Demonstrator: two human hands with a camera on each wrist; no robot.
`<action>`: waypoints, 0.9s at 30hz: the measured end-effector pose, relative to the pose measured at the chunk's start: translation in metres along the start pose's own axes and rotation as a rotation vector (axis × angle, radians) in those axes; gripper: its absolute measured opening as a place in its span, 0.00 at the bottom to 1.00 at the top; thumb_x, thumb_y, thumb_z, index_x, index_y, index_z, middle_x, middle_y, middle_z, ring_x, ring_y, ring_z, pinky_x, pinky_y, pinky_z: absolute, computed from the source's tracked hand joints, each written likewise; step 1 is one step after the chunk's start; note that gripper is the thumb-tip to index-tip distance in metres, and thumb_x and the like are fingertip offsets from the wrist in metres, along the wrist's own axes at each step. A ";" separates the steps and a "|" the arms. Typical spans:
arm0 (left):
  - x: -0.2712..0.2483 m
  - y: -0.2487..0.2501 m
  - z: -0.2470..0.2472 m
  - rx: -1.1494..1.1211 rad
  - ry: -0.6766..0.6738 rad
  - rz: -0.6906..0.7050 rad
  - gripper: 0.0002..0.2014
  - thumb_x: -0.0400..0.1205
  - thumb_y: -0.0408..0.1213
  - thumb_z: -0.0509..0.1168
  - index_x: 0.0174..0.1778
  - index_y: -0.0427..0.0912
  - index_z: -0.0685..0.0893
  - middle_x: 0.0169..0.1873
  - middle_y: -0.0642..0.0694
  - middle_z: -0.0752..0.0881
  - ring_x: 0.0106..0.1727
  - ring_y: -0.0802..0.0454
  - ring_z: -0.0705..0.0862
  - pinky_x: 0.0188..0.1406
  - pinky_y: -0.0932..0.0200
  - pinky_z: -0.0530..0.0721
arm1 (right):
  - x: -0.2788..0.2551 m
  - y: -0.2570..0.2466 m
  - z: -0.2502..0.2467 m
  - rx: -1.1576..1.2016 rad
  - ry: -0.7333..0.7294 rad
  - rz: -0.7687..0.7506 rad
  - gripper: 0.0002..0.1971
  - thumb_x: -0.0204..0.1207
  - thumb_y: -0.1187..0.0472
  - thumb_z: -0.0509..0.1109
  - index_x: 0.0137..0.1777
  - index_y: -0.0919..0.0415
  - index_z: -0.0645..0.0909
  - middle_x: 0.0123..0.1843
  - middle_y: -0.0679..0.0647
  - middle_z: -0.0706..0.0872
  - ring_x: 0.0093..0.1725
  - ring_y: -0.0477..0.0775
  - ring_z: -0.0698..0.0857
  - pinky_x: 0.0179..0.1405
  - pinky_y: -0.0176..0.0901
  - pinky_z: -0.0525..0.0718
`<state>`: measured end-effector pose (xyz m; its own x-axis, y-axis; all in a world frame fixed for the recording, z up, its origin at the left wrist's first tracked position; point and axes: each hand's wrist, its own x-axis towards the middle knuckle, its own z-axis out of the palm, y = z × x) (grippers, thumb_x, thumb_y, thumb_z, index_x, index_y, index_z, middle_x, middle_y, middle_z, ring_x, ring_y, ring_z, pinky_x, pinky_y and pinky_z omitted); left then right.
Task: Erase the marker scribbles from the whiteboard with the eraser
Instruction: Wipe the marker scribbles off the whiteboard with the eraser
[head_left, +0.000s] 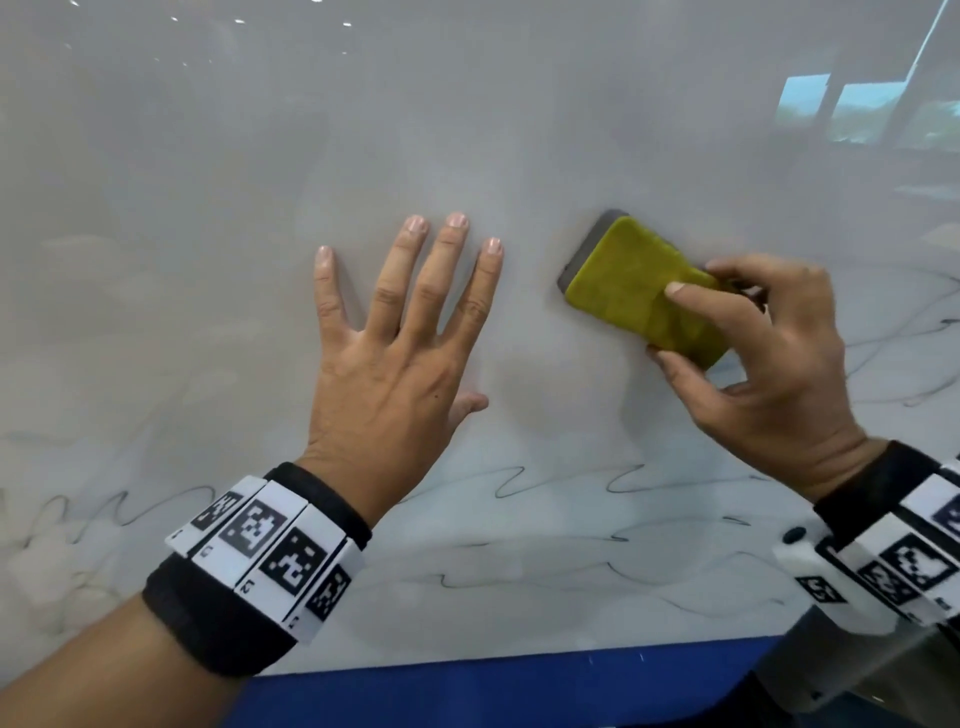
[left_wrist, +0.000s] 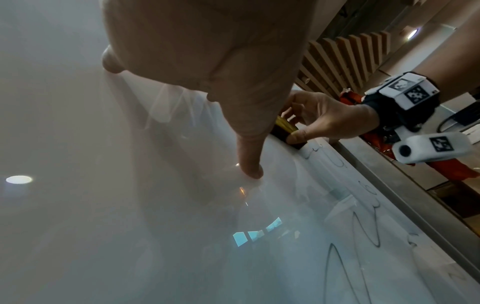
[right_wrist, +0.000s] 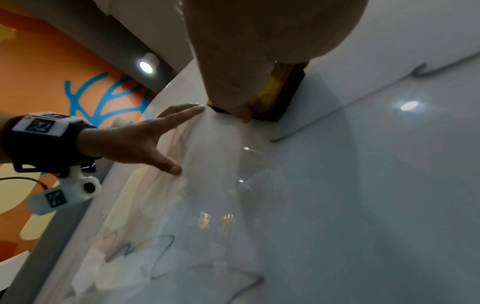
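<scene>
Whiteboard (head_left: 519, 130) upright | left hand (head_left: 387, 358) flat, fingers spread | right hand (head_left: 763, 358) fingers gripping eraser (head_left: 644, 286)

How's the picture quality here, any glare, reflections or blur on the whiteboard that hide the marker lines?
Head view: sharp; window reflections on the whiteboard upper right, scribbles clear. Left wrist view: left hand blurred close up, lamp glare on the board. Right wrist view: right hand blurred over the eraser, bright lamp glare.
</scene>
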<state>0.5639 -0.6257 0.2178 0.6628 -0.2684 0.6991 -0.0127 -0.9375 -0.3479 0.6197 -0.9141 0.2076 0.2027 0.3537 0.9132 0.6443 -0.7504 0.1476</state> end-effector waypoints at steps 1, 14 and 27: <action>0.000 0.000 0.000 0.001 0.001 0.001 0.60 0.66 0.63 0.75 0.87 0.47 0.48 0.85 0.41 0.47 0.86 0.41 0.48 0.75 0.18 0.53 | -0.003 -0.003 0.002 0.007 0.010 0.006 0.21 0.74 0.62 0.79 0.66 0.60 0.81 0.63 0.67 0.78 0.57 0.71 0.77 0.55 0.60 0.81; -0.002 0.000 0.003 -0.001 0.005 -0.003 0.59 0.68 0.63 0.74 0.87 0.47 0.47 0.85 0.42 0.46 0.86 0.40 0.47 0.75 0.19 0.53 | 0.010 0.000 0.003 -0.001 0.078 0.007 0.19 0.74 0.62 0.79 0.63 0.64 0.84 0.59 0.74 0.81 0.54 0.75 0.79 0.55 0.55 0.77; -0.007 -0.001 0.007 0.005 0.028 -0.005 0.56 0.71 0.64 0.72 0.87 0.48 0.47 0.85 0.43 0.47 0.86 0.40 0.49 0.76 0.20 0.54 | 0.001 0.004 0.008 0.018 0.065 -0.093 0.18 0.75 0.61 0.77 0.64 0.61 0.84 0.62 0.64 0.76 0.56 0.70 0.78 0.51 0.61 0.81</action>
<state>0.5646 -0.6210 0.2091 0.6417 -0.2697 0.7180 -0.0055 -0.9377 -0.3474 0.6285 -0.9127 0.2059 0.0939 0.3838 0.9186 0.6716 -0.7055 0.2261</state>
